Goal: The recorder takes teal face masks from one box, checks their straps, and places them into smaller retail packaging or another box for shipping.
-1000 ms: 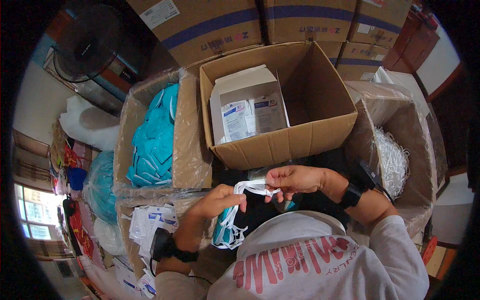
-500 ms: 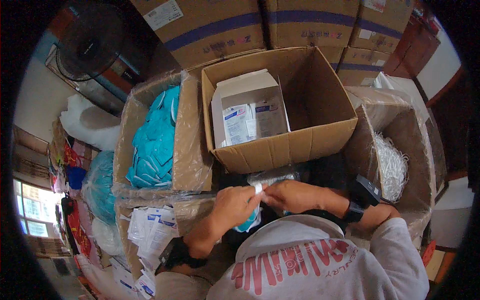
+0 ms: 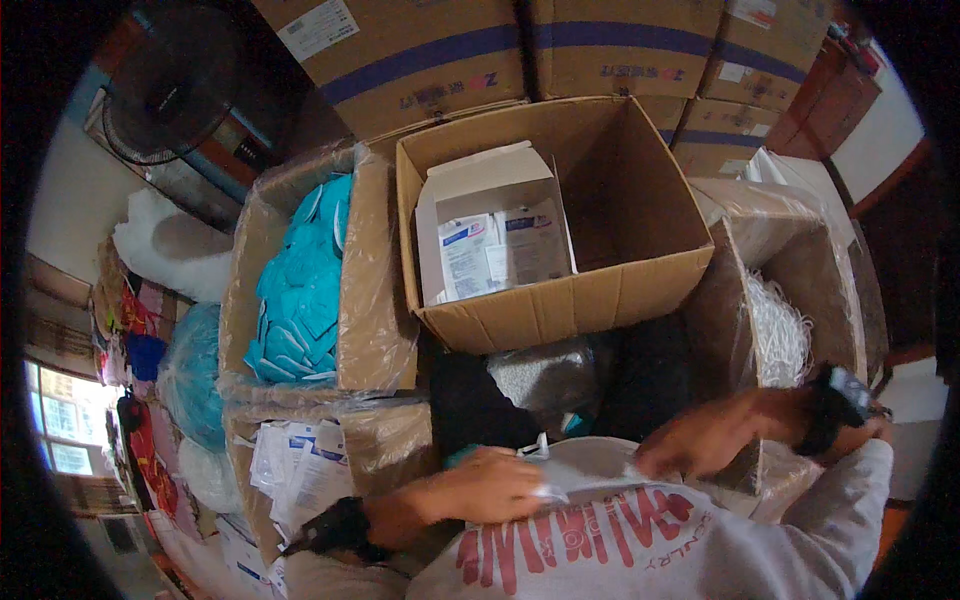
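Observation:
My left hand [image 3: 490, 487] is low against my chest, closed on a teal face mask [image 3: 541, 452] whose white ear loops stick out past the fingers. My right hand [image 3: 712, 436], with a dark watch on its wrist, is blurred and apart from the left one. It hovers beside the plastic-lined box of white ear loops [image 3: 787, 335]. I cannot tell whether it holds anything. Just beyond both hands stands an open cardboard box [image 3: 570, 300] with a white inner carton of flat packets [image 3: 490, 250].
At the left, a lined box holds loose teal masks [image 3: 300, 285]. Below it, another box holds flat white packets [image 3: 300, 468]. Stacked cartons [image 3: 450, 50] form a wall at the back. A fan [image 3: 175, 85] stands at the top left, with bagged goods [image 3: 190, 380] along the left edge.
Both hands were together on the mask in front of the middle box. Now my right hand has swung off to the right, and my left hand has dropped lower with the mask.

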Demonstrator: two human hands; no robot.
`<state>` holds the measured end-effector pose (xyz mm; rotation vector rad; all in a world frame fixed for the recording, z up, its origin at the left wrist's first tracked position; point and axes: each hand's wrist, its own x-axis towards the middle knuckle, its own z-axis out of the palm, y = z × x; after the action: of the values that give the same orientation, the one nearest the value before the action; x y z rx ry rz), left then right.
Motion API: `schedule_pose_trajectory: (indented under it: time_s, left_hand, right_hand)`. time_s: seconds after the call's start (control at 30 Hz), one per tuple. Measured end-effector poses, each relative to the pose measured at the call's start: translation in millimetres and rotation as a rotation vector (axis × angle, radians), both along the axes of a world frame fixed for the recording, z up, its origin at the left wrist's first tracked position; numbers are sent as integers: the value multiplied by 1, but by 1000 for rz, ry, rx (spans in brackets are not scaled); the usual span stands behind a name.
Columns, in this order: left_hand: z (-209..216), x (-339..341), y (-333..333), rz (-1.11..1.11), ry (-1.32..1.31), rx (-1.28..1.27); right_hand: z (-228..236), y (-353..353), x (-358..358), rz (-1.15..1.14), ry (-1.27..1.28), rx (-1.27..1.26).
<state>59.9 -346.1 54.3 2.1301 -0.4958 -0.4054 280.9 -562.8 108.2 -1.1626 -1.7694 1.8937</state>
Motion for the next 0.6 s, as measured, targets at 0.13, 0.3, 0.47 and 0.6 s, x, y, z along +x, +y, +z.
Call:
schedule_pose_trajectory:
  time_s: [0.13,0.3,0.47,0.6]
  left_hand:
    - [-39,-59,76,594,194,161]
    - [35,32,82,1434,87,-771]
    - [63,65,80,1225,63,-1096]
    - [83,85,80,1070,-18,-1193]
  right_hand:
    - [14,-42,73,-446,-463,-460]
    - [-19,6,44,-1038,395,-467]
    - [-64,82,31,-1167,562,-118]
    - [-83,120,13,-1117,420,96]
